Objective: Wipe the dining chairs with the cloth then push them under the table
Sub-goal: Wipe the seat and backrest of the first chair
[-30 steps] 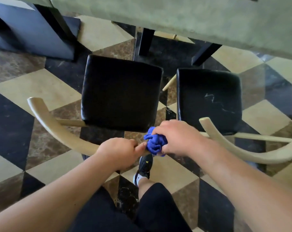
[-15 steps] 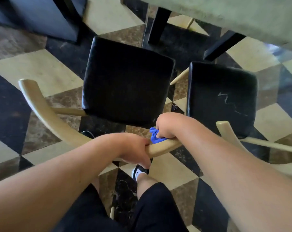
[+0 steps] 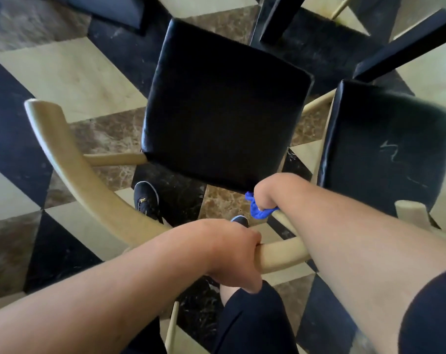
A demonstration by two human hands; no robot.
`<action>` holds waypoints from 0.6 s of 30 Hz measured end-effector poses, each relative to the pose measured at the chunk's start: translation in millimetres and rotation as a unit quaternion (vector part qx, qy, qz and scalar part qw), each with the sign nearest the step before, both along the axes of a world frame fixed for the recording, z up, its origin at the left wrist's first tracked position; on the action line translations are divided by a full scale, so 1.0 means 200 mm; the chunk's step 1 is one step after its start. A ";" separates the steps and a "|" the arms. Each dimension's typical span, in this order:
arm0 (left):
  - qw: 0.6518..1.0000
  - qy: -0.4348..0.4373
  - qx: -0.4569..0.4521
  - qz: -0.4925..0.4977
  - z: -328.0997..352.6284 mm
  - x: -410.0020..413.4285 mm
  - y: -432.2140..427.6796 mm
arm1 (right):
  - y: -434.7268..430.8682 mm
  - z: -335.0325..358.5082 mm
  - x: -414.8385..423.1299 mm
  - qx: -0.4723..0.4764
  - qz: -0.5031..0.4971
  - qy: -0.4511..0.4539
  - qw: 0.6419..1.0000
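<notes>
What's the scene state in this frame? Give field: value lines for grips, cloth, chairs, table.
left grip: hand curled round the near chair's backrest rail
right grip: hand holds the blue cloth, bunched, at a pale wooden bar by the seat's rear corner
near chair seat: black, nothing on it
second chair seat: black, pale scuff marks, to the right
table legs: dark, beyond both seats; tabletop not in view
floor: checked tiles
</notes>
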State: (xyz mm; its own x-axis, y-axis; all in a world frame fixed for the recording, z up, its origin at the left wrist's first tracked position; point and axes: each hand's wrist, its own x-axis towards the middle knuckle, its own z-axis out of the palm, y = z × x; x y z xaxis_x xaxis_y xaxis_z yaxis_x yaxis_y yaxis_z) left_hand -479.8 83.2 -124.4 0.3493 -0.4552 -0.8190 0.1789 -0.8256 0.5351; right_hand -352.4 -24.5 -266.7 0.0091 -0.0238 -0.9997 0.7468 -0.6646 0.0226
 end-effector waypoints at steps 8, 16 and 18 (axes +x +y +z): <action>0.996 0.042 0.067 0.028 0.14 0.14 -0.03 | -0.09 0.65 0.09 0.100 -0.078 -0.026 0.992; 0.982 -0.001 0.184 0.031 0.20 0.13 -0.15 | -0.45 1.11 0.14 0.321 -0.220 -0.139 0.911; 0.981 -0.028 0.182 0.066 0.21 0.13 -0.20 | -0.59 1.16 0.13 0.356 -0.271 -0.177 0.877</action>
